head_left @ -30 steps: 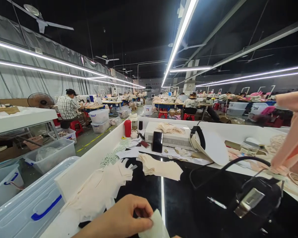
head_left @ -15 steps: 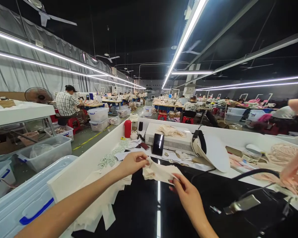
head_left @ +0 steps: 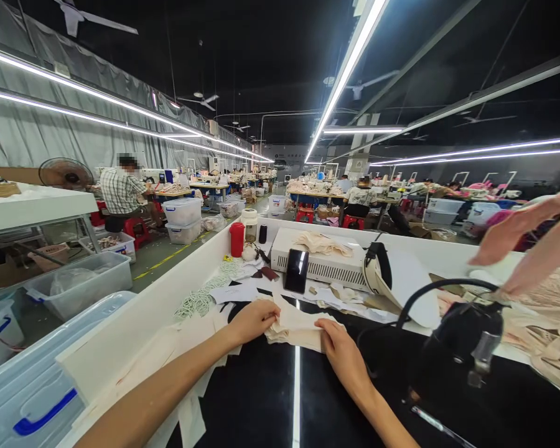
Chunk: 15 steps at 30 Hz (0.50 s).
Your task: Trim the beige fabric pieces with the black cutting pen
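Head view shows the person's left hand (head_left: 252, 320) and right hand (head_left: 338, 350) both closed on a small stack of cream fabric pieces (head_left: 295, 326) lying on the black worktop (head_left: 266, 398). The left hand pinches the stack's left edge between thumb and fingers; the right hand grips the right edge, fingers curled over it. The stack sits between the two hands, touching both.

Left of the left hand, more cream fabric cut-outs (head_left: 191, 348) spread along the white table wall (head_left: 135, 336). Beyond the hands stands a dark phone (head_left: 295, 271) propped against a white machine box (head_left: 322, 258), with a red bottle (head_left: 236, 239) further left. Right of the right hand a black device with a looped cable (head_left: 457, 339) rests on the worktop. At the far right a co-worker's arm (head_left: 527, 242) reaches over pink fabric (head_left: 541, 298). A clear bin with a blue handle (head_left: 32, 398) sits well to the left, below the table.
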Motion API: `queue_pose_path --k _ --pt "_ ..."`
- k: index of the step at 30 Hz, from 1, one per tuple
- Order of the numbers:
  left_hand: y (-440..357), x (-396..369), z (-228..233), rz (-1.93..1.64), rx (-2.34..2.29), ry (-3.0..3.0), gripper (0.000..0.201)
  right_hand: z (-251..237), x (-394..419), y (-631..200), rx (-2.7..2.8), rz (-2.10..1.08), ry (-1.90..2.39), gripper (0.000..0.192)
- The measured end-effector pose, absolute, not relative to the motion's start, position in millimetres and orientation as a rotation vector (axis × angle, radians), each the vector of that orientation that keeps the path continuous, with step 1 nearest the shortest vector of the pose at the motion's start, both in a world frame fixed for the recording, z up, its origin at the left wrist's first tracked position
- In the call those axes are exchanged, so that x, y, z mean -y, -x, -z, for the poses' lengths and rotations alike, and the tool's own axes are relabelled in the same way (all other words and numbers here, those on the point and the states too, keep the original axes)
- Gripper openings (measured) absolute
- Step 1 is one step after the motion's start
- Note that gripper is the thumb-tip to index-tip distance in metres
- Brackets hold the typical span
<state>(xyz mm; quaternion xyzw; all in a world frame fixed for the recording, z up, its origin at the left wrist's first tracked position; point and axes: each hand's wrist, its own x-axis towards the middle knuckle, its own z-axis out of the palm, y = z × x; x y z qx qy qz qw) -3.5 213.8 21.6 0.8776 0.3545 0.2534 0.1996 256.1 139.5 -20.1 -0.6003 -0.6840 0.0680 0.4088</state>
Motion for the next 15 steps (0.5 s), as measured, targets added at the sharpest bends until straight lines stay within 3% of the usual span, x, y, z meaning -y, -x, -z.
queue_pose_path --k 9,15 --pt "10 -203 -17 -0.666 -1.036 -2.543 0.024 29 -140 -259 1.832 0.045 1.654 0.045" --pt "18 -190 -22 -0.656 -1.06 -2.56 0.036 24 -118 -240 1.806 0.234 1.726 0.058"
